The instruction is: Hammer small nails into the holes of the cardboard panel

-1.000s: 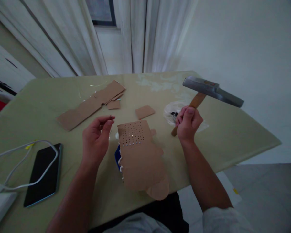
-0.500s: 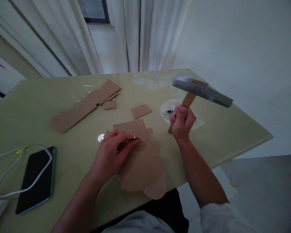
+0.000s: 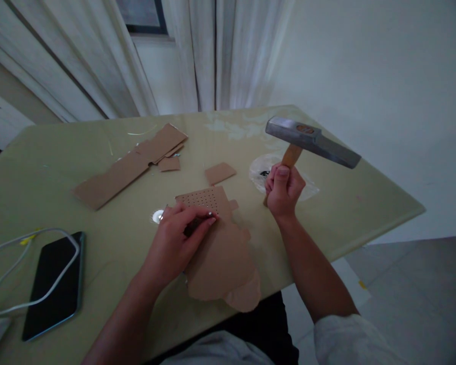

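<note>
The left hand's [image 3: 178, 235] thumb and forefinger are pinched narrowly around a small, bright, nail-like metal piece [image 3: 210, 214]; whether its lower end touches anything is hidden. Those fingertips lie over the brown, flat cardboard piece with rows of small dark holes [image 3: 220, 258] in the lower middle of the frame, at the lower edge of the holes. With a pinch this fine, the piece could tilt or slip if finger and thumb bear on it unevenly.

Right of centre, the right hand [image 3: 285, 190] is wrapped firmly round the wooden handle of a grey, long-headed steel hammer [image 3: 311, 137], held raised, well apart from the left. Were it swung there, a slightly off-line blow could catch the left fingertips, since they sit so close to the bright head. The cardboard could also skid or crease, no hand visibly gripping its lower part. Farther out, a crumpled, clear plastic bag [image 3: 258, 170] lies just beside the right hand, where a low sweep might snag it.
</note>
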A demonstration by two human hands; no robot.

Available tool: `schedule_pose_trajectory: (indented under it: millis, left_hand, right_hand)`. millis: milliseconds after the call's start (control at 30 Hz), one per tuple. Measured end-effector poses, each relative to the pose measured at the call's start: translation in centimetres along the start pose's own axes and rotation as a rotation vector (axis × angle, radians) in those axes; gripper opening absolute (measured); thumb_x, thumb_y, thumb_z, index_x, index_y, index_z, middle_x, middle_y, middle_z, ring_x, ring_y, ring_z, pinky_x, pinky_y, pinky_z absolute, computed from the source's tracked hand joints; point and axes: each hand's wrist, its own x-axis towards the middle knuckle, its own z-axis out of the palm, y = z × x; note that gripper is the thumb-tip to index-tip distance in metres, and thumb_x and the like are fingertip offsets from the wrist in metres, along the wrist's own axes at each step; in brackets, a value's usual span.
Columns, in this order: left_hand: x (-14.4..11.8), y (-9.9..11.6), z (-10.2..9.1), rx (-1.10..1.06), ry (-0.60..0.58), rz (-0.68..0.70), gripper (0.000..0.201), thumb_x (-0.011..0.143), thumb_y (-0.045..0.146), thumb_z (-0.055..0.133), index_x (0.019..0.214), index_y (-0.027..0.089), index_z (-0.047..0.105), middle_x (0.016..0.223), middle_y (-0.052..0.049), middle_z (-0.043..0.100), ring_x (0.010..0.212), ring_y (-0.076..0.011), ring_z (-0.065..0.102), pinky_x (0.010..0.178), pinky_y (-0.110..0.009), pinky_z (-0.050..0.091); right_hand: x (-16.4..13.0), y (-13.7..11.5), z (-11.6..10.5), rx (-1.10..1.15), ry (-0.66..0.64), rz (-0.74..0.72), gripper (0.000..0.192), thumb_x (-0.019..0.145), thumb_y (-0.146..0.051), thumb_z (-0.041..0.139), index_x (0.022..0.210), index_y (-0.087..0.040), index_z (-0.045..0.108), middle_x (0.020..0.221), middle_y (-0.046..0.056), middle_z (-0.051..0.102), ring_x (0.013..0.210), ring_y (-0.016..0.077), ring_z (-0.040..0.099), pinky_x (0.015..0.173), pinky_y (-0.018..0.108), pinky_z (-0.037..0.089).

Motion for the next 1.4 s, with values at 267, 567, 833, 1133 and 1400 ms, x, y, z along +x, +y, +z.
schedule_pose_trajectory:
  millis: [267,567,833,1133,1400]
  left_hand:
    - [0.0,0.1,0.0,0.013,-0.006,0.001,0.021,0.102,0.042,0.073,0.1,0.029,0.089,0.084,-0.005,0.078,0.077,-0.0228,0.067,0.071,-0.036,0.049]
    - [-0.1,-0.1,-0.1,0.027,0.003,0.056,0.016,0.102,0.037,0.073,0.102,0.029,0.088,0.084,-0.003,0.08,0.078,-0.0223,0.068,0.072,-0.036,0.05]
    - [-0.1,0.1,0.0,0.032,0.018,0.06,0.015,0.101,0.035,0.074,0.1,0.028,0.087,0.083,-0.003,0.079,0.076,-0.0217,0.067,0.073,-0.036,0.049]
    - [-0.1,-0.1,0.0,0.016,0.017,0.074,0.01,0.102,0.031,0.076,0.103,0.027,0.086,0.087,-0.001,0.08,0.079,-0.0204,0.067,0.074,-0.035,0.048]
    - [-0.1,-0.3,-0.1,0.009,0.018,0.114,0.011,0.106,0.028,0.072,0.104,0.026,0.083,0.094,0.0,0.082,0.083,-0.0194,0.069,0.078,-0.035,0.049]
  right_hand:
    - [0.4,-0.6,0.0,0.048,-0.02,0.068,0.059,0.104,-0.079,0.062,0.077,-0.027,0.052,0.058,-0.008,0.038,0.046,0.0106,0.032,0.043,0.028,0.027]
    - [1.3,-1.2,0.3,0.088,0.041,0.107,0.066,0.096,-0.088,0.064,0.075,-0.028,0.049,0.054,-0.011,0.033,0.041,0.0093,0.029,0.038,0.026,0.025]
    - [1.6,-1.4,0.1,0.108,0.059,0.118,0.068,0.096,-0.09,0.064,0.074,-0.027,0.049,0.052,-0.011,0.033,0.04,0.0085,0.029,0.036,0.025,0.025]
    - [1.6,-1.4,0.2,0.11,0.061,0.131,0.069,0.093,-0.091,0.066,0.075,-0.027,0.049,0.053,-0.012,0.033,0.04,0.0077,0.029,0.036,0.024,0.024]
    - [1.6,-1.6,0.3,0.093,0.074,0.144,0.07,0.093,-0.093,0.062,0.075,-0.028,0.048,0.053,-0.011,0.033,0.04,0.0083,0.029,0.037,0.025,0.024]
